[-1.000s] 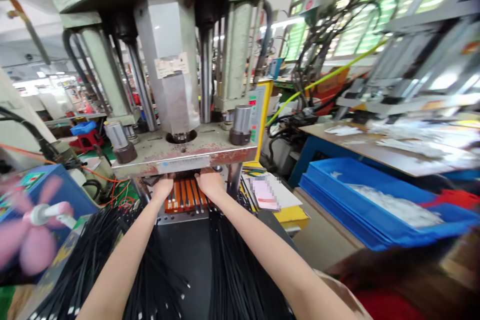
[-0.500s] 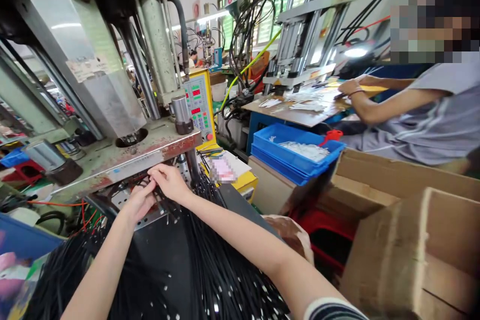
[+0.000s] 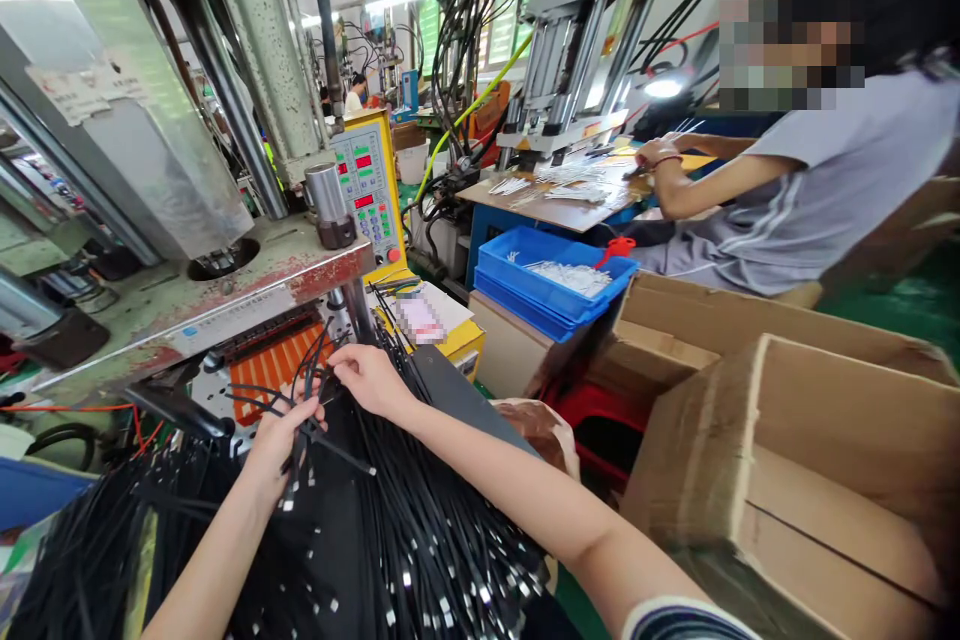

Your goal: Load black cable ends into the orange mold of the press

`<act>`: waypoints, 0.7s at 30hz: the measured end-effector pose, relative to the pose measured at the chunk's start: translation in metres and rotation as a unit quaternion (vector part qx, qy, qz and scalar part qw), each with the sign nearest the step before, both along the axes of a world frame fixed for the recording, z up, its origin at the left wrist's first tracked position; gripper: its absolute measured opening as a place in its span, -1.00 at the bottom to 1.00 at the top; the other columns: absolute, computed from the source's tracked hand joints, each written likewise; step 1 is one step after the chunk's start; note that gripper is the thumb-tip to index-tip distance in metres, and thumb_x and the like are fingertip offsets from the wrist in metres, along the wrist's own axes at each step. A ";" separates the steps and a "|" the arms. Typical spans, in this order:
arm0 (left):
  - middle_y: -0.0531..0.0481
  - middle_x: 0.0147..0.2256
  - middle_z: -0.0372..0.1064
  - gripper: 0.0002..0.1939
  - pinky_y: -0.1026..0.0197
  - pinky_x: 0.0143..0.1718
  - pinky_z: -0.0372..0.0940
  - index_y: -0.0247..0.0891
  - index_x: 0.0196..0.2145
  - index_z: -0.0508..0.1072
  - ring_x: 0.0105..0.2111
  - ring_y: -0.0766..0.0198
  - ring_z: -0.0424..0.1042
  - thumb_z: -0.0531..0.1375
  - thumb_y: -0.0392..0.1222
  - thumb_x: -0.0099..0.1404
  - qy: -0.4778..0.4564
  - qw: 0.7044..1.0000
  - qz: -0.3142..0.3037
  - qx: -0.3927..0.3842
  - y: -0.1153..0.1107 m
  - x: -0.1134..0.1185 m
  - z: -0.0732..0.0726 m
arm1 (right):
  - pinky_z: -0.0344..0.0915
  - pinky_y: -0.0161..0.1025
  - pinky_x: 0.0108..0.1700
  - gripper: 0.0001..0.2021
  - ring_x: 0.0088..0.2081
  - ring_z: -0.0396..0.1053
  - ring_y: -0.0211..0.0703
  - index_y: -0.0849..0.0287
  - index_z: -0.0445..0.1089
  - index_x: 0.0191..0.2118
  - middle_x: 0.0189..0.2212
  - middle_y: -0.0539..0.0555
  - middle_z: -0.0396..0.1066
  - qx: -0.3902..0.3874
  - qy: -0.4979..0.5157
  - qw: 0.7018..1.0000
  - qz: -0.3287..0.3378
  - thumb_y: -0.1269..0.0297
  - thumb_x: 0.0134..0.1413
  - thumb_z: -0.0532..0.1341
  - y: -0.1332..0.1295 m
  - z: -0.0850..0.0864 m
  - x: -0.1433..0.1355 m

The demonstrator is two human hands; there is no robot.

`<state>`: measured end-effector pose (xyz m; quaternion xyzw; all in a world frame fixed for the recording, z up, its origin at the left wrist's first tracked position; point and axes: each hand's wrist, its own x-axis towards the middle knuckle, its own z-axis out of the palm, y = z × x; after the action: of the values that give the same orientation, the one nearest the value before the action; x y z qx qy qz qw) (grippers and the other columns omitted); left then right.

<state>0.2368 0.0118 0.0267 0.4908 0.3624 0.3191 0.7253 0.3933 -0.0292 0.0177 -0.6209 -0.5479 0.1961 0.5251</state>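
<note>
My left hand (image 3: 279,435) is closed round several thin black cables (image 3: 341,452) with silver metal ends; they fan out on both sides of the fingers. Close beside it, my right hand (image 3: 375,382) has thumb and fingertips pinched together at the same cables, though exactly what lies between the tips is hard to see. Behind both hands, an orange ribbed plate (image 3: 274,375) sits in the opening of a press (image 3: 292,285). Below my wrists, a large bundle of black cables (image 3: 442,530) spreads over a dark work surface (image 3: 322,540), with more cables (image 3: 97,540) at the left.
A yellow control box (image 3: 375,190) stands right of the press. Farther right are stacked blue trays (image 3: 517,295) of white pieces and open cardboard boxes (image 3: 697,440). A co-worker (image 3: 810,190) sits at another machine's table (image 3: 480,190).
My hands have drawn back from under the press, bringing the cables out into view. The orange plate now shows. The camera view has turned slightly right.
</note>
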 end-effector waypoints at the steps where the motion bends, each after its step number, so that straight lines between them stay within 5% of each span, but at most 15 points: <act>1: 0.09 -0.42 0.36 -0.53 0.32 -0.49 0.25 -0.27 -0.22 0.43 -0.51 0.39 0.35 0.40 -0.19 -0.13 0.031 0.999 0.028 0.003 -0.002 -0.001 -0.004 | 0.27 -0.31 -0.22 -0.82 -0.37 0.39 -0.26 0.18 0.46 -0.28 -0.38 0.01 0.47 0.013 -0.009 1.000 -0.012 0.48 0.04 0.13 -0.001 -0.002 0.001; 4: 0.10 -0.46 0.35 -0.54 0.35 -0.54 0.20 -0.30 -0.29 0.42 -0.54 0.40 0.32 0.41 -0.14 -0.18 0.086 0.993 0.085 0.001 -0.008 -0.001 -0.016 | 0.26 -0.29 -0.21 -0.81 -0.35 0.38 -0.24 0.17 0.43 -0.24 -0.36 0.02 0.45 0.025 -0.042 0.995 -0.087 0.47 0.02 0.14 -0.006 -0.010 0.006; 8: 0.14 -0.51 0.31 -0.57 0.39 -0.58 0.12 -0.29 -0.33 0.41 -0.56 0.44 0.27 0.40 -0.14 -0.18 0.115 0.987 0.115 -0.002 -0.014 0.002 -0.024 | 0.24 -0.26 -0.23 -0.78 -0.35 0.41 -0.18 0.19 0.36 -0.14 -0.43 0.01 0.46 -0.096 -0.068 0.987 -0.107 0.36 0.04 0.18 -0.015 -0.027 0.017; 12: 0.20 -0.61 0.16 -0.60 0.42 -0.67 -0.05 -0.29 -0.35 0.39 -0.65 0.51 0.11 0.40 -0.10 -0.14 0.144 0.987 0.050 -0.042 -0.015 0.005 -0.023 | 0.25 -0.26 -0.21 -0.60 -0.30 0.44 -0.15 0.21 0.27 0.01 -0.39 0.02 0.50 -0.144 -0.056 0.988 -0.012 0.27 0.02 0.23 -0.015 -0.033 0.015; 15: 0.16 -0.63 0.16 -0.61 0.42 -0.69 -0.11 -0.34 -0.43 0.39 -0.66 0.51 0.06 0.41 -0.09 -0.17 0.139 0.987 -0.023 -0.077 -0.017 0.005 -0.020 | 0.26 -0.29 -0.26 -0.61 -0.36 0.42 -0.21 0.19 0.26 -0.01 -0.43 -0.03 0.46 -0.111 -0.016 0.993 -0.024 0.35 -0.02 0.23 -0.012 -0.031 0.005; 21: 0.10 -0.58 0.23 -0.61 0.35 -0.54 0.10 -0.34 -0.38 0.49 -0.59 0.44 0.15 0.29 0.10 0.06 0.119 0.985 -0.124 -0.020 -0.027 0.000 -0.019 | 0.31 -0.32 -0.36 -0.79 -0.51 0.38 -0.27 0.22 0.37 -0.23 -0.55 -0.06 0.40 -0.064 0.134 0.988 -0.035 0.39 -0.08 0.19 -0.013 -0.034 -0.006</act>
<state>0.2368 -0.0152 0.0080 0.5515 0.3886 0.1591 0.7208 0.3869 -0.0418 -0.0160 -0.6402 -0.4371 0.2939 0.5592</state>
